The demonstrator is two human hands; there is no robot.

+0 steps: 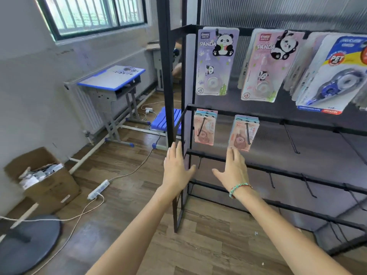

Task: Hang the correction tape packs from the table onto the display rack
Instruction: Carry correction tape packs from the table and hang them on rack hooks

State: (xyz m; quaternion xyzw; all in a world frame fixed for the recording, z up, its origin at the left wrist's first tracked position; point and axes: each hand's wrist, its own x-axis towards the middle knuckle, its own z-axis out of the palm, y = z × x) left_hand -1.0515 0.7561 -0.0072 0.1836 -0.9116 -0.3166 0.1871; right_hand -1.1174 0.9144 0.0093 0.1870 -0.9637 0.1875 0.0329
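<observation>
Far left: cardboard box (pixel 42 181) on floor, open, full of pale packaging. Power strip (pixel 98 189) beside it.

Behind: blue-edged table (pixel 111 80) under window, small pale heap on top; packs or not, cannot tell.

Centre: left hand (pixel 175 168) raised before display rack (pixel 168 76) post, fingers straight, spread, holding nothing. Right hand (pixel 234 171) likewise flat and empty, fingertips just below lower pink packs (pixel 243 132), probably steadying or just released.

Right: correction tape packs already hung face-out, sorted by design: 2 panda stacks (pixel 216 60) top row, blue pack (pixel 333 76) further along. Lower hooks (pixel 291 138) bare, likely awaiting more.
</observation>
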